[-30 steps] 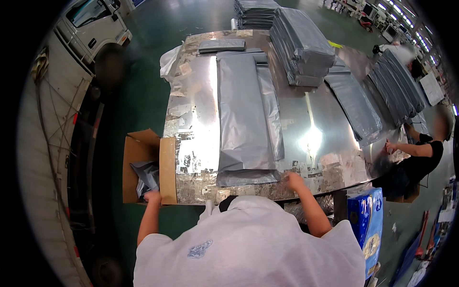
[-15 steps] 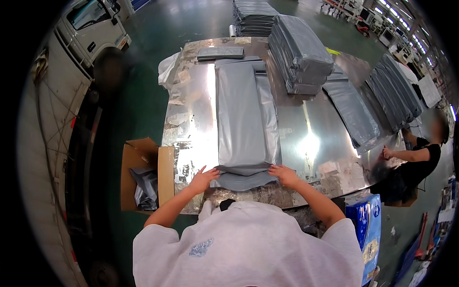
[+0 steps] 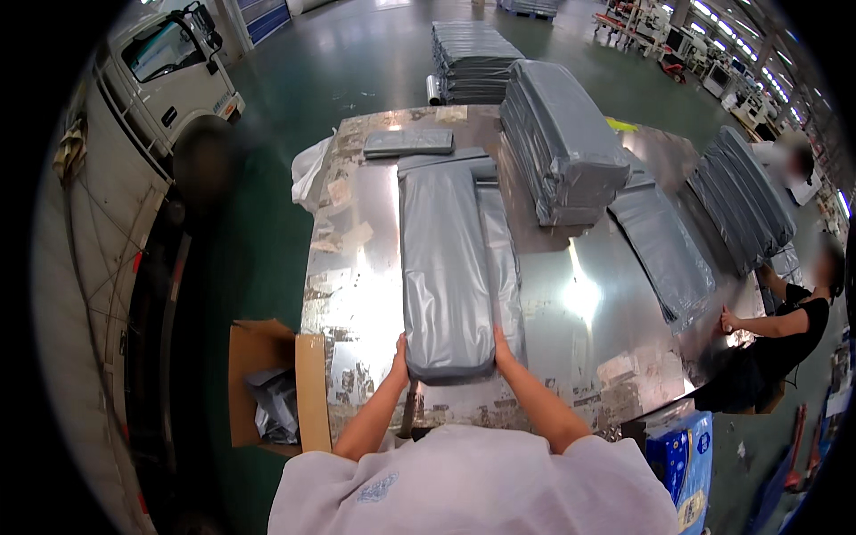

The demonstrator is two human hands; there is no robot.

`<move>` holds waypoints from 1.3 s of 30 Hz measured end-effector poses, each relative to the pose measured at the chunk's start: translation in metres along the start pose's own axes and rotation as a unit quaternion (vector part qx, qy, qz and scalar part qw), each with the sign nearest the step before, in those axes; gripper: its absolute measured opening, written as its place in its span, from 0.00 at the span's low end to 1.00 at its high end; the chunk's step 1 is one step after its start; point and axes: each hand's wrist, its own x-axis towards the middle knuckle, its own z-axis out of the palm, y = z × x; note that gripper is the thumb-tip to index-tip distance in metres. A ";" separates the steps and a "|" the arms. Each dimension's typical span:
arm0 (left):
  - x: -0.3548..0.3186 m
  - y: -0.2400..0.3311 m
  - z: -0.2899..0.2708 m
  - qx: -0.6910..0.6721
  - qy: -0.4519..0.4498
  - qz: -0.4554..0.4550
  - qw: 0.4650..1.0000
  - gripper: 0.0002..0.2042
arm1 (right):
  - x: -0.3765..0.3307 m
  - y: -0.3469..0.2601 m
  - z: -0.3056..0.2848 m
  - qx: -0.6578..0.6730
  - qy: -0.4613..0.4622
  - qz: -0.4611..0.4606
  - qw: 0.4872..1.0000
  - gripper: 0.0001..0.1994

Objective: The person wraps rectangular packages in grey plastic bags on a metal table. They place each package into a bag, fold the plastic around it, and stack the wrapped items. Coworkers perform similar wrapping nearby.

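In the lower left of the frame, a cardboard box [image 3: 314,392] holds gray plastic [image 3: 276,408]. At lower center, the left hand [image 3: 400,360], straight-fingered, lies against one side of a long gray package [image 3: 446,267]; the right hand [image 3: 503,349], also straight-fingered, flanks the other. Upper right of center stands a tall gray stack [image 3: 563,134].

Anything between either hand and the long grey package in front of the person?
Nothing visible: left hand and right hand are at opposite sides of the long grey package, at its near end. A flatter grey bag lies along its right side, not visibly separating hand from package.
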 end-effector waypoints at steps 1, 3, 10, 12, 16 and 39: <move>-0.020 0.027 0.026 -0.013 -0.045 -0.059 0.997 0.25 | 0.002 -0.014 0.000 -0.011 -0.043 0.034 0.998 0.26; -0.050 0.067 0.049 0.028 -0.089 -0.107 0.990 0.28 | -0.029 -0.054 0.019 -0.040 -0.146 0.114 0.982 0.30; -0.111 0.128 0.134 0.061 -0.149 -0.024 0.987 0.29 | -0.122 -0.202 0.048 -0.070 -0.216 0.029 0.973 0.33; -0.129 0.119 0.154 0.075 -0.169 0.063 0.981 0.30 | -0.141 -0.228 0.041 -0.101 -0.221 -0.051 0.969 0.34; -0.117 0.142 0.228 0.109 -0.243 0.136 0.954 0.32 | -0.148 -0.297 0.027 -0.104 -0.204 -0.191 0.955 0.34; 0.028 -0.005 0.191 0.621 -0.238 0.285 0.690 0.21 | -0.072 -0.189 -0.233 -0.694 0.298 -0.146 0.640 0.36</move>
